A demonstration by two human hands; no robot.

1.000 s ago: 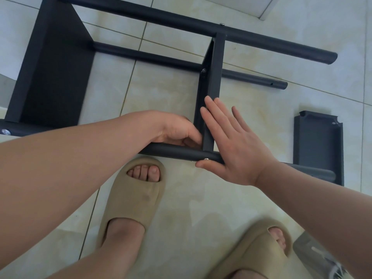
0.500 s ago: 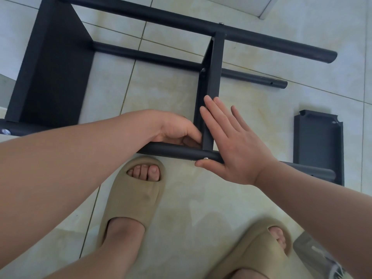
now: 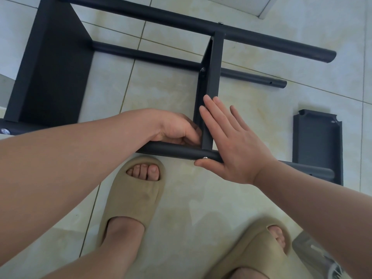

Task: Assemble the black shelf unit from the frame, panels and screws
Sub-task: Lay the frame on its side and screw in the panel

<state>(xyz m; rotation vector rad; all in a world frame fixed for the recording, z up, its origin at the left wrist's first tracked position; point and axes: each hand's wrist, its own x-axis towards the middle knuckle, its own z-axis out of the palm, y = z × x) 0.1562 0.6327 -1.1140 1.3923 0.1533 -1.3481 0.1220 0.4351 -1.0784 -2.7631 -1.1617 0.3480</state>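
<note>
The black shelf frame lies on its side on the tiled floor, with several round tubes (image 3: 201,23) running left to right. A wide black panel (image 3: 50,67) is fixed at the left. A narrower middle panel (image 3: 213,81) stands between the tubes. My right hand (image 3: 231,141) lies flat with straight fingers against that panel's right face, thumb under the near tube (image 3: 177,151) beside a silver screw (image 3: 205,157). My left hand (image 3: 179,129) is curled at the inner corner where panel meets near tube; what its fingertips hold is hidden. A loose black panel (image 3: 318,146) lies on the floor at right.
My two feet in beige slippers (image 3: 136,194) stand just in front of the near tube. A grey object (image 3: 318,256) shows at the bottom right corner. A white edge (image 3: 267,9) sits at the top right. A screw head (image 3: 4,131) shows at the far left.
</note>
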